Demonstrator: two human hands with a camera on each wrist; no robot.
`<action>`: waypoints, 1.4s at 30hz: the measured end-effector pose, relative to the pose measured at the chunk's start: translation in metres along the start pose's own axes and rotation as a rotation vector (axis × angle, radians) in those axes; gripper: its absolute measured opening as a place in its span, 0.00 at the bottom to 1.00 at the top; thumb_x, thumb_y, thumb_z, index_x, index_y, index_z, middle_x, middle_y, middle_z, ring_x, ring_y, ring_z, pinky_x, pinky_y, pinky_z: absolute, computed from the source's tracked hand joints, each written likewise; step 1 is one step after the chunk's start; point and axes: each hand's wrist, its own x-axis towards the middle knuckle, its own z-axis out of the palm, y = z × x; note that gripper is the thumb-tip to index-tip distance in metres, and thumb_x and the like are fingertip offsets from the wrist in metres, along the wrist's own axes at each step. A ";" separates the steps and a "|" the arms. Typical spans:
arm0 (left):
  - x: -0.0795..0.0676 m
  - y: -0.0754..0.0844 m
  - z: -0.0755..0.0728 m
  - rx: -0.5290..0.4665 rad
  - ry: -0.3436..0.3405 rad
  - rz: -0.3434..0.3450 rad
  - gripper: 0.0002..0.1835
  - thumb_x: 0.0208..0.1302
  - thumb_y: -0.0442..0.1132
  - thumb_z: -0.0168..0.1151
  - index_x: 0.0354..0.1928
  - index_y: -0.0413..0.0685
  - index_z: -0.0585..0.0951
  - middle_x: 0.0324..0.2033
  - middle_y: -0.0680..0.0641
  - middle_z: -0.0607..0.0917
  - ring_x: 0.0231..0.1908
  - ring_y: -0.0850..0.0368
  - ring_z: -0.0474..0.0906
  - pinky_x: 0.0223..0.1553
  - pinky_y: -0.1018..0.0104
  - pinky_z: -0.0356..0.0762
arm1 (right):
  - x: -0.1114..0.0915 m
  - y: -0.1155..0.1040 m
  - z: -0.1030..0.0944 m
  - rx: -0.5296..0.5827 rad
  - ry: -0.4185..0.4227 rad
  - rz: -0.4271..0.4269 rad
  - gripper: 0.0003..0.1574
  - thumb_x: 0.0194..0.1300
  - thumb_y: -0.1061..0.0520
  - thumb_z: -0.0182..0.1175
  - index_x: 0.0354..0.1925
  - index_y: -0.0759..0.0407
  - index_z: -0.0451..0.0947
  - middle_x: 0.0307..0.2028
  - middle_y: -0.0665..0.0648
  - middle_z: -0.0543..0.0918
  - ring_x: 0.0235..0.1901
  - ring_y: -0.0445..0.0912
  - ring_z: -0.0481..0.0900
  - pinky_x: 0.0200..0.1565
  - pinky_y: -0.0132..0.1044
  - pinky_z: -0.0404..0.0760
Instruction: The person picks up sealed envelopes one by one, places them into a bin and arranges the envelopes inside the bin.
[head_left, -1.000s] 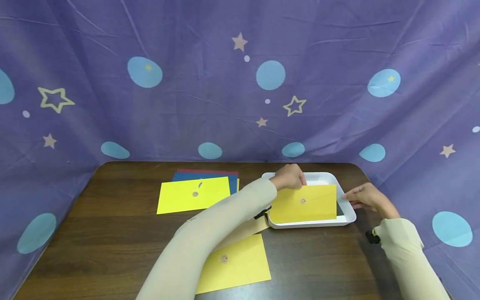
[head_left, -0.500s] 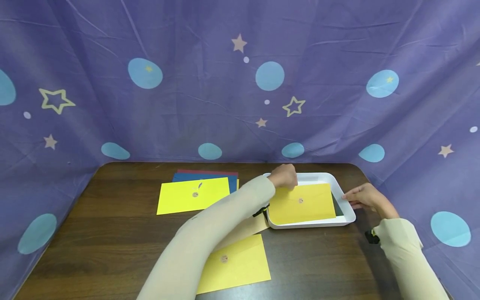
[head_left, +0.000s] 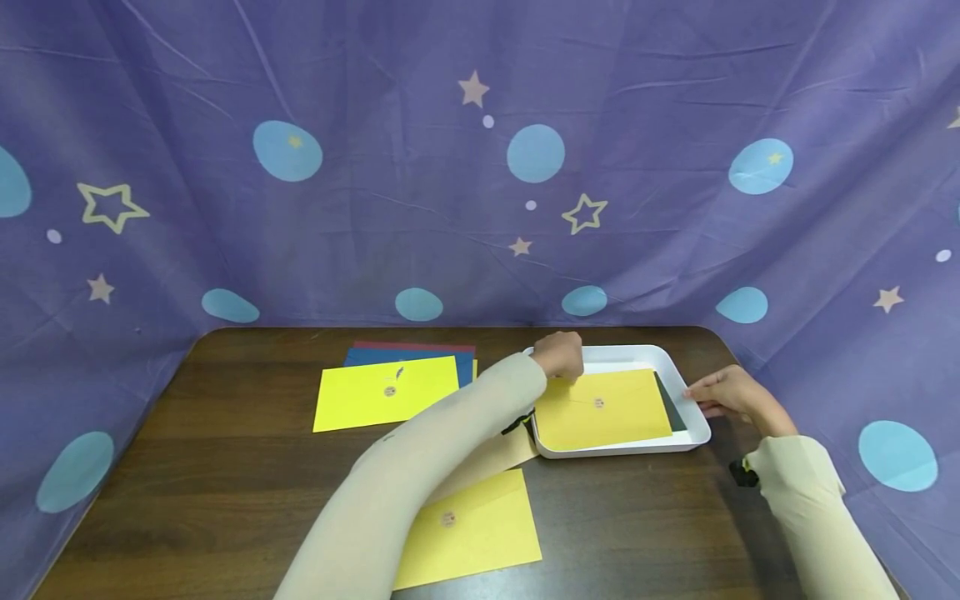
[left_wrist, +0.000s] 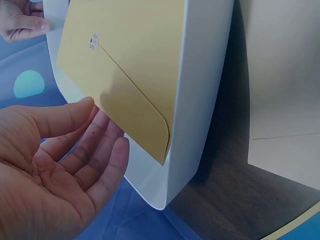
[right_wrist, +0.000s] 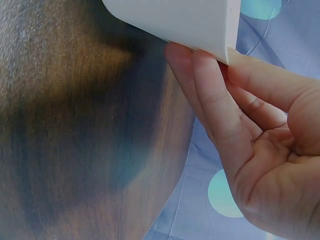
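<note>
A golden-yellow envelope with a small round sticker lies in a white tray, over a dark green sheet or envelope. My left hand is at the tray's back left, by the envelope's far edge. In the left wrist view the fingers of my left hand are loosely bent at that edge, thumb apart from them; whether they touch it is hard to tell. At the tray's right side my right hand pinches the rim, thumb on top and fingers beneath, as the right wrist view shows.
Left of the tray, a bright yellow envelope overlaps blue and red ones. Nearer, a beige envelope and another yellow envelope lie partly under my left sleeve. A purple curtain hangs behind the brown table.
The golden-yellow envelope has come down flatter into the tray and slid slightly left, showing more dark green. My left hand has drawn back left from it. My right hand stays on the rim.
</note>
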 end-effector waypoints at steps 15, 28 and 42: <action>0.005 0.002 0.012 0.061 0.130 0.007 0.14 0.64 0.30 0.60 0.21 0.52 0.72 0.24 0.52 0.73 0.23 0.60 0.64 0.24 0.68 0.66 | -0.001 -0.001 -0.002 0.001 0.005 0.001 0.18 0.68 0.66 0.64 0.47 0.85 0.80 0.30 0.52 0.89 0.29 0.40 0.85 0.34 0.37 0.89; 0.012 -0.007 0.024 0.004 0.064 0.039 0.27 0.71 0.31 0.54 0.12 0.54 0.60 0.11 0.53 0.58 0.13 0.61 0.52 0.15 0.69 0.53 | -0.007 -0.002 0.004 0.008 0.004 0.004 0.17 0.67 0.66 0.64 0.45 0.84 0.81 0.29 0.52 0.88 0.29 0.40 0.84 0.34 0.37 0.89; 0.012 -0.007 0.019 -0.003 0.045 0.021 0.27 0.70 0.31 0.53 0.11 0.55 0.61 0.09 0.53 0.61 0.11 0.62 0.55 0.13 0.71 0.54 | -0.004 -0.002 0.002 -0.001 0.022 0.001 0.19 0.68 0.65 0.64 0.47 0.85 0.79 0.29 0.52 0.88 0.29 0.40 0.84 0.34 0.36 0.89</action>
